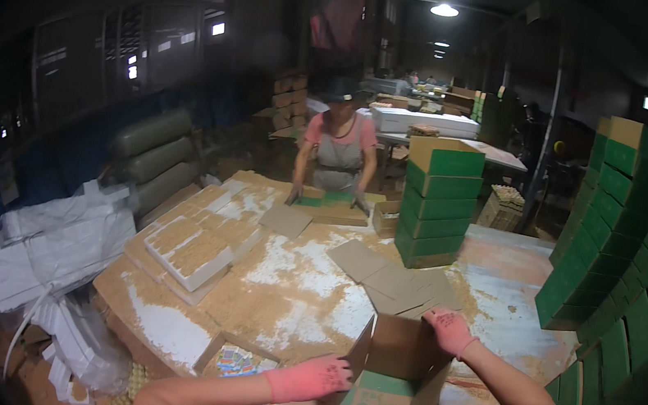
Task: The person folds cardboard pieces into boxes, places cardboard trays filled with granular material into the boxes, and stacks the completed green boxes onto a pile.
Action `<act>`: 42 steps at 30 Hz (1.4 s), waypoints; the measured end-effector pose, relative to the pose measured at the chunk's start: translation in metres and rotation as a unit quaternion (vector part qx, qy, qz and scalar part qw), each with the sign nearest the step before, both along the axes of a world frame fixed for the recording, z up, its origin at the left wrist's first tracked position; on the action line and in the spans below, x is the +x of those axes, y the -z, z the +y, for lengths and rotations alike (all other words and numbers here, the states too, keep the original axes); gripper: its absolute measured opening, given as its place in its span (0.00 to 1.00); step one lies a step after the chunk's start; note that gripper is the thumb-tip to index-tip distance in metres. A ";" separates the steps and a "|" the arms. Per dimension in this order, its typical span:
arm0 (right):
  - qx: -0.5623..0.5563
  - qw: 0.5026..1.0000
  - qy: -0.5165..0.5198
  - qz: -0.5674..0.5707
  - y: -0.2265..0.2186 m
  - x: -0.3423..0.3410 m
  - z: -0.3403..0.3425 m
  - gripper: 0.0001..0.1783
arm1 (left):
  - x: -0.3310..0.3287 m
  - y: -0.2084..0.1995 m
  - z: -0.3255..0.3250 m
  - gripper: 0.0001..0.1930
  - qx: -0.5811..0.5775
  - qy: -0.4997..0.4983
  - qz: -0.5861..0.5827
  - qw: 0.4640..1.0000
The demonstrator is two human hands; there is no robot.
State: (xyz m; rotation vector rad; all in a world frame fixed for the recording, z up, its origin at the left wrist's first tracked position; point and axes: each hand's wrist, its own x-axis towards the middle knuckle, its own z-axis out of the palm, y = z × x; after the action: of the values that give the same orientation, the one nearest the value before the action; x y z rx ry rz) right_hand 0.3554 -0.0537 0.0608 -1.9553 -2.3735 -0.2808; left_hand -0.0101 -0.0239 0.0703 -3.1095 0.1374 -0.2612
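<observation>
In front of me an open cardboard box stands at the table's near edge, with green on its inner floor. My left hand, in a pink glove, is closed over the box's left wall. My right hand, gloved in the same pink, grips the far right corner of its rim. Left of the box, beside my left wrist, lie small colourful packets in a shallow cardboard tray. Loose cardboard sheets overlap just beyond the box.
Across the table, strewn with sawdust-like crumbs, a person handles a flat green-and-brown carton. Green cartons are stacked at the middle right, and taller stacks line the right side. White wrapped bundles lie at left.
</observation>
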 end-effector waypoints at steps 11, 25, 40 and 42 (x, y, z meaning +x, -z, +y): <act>-0.255 0.965 -0.058 -0.013 0.001 -0.073 -0.060 0.20 | 0.094 0.072 -0.013 0.30 -0.044 -0.220 -0.043 0.974; 0.134 0.905 0.254 0.314 0.108 -0.090 -0.049 0.34 | 0.047 -0.033 -0.008 0.57 -0.535 -0.316 0.162 0.767; -0.093 0.946 -0.054 0.305 0.019 -0.174 -0.060 0.34 | -0.081 0.301 0.008 0.20 -0.462 -0.241 -0.043 0.852; -0.122 0.958 -0.120 0.228 0.052 -0.141 -0.074 0.32 | -0.066 0.247 0.014 0.17 -0.614 -0.295 0.151 0.716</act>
State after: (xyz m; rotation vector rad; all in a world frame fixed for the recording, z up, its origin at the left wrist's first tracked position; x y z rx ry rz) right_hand 0.2147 -0.1273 0.0086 -1.5595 -2.3684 0.4471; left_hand -0.0763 -0.0094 -0.1772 -4.0390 -1.6973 0.3616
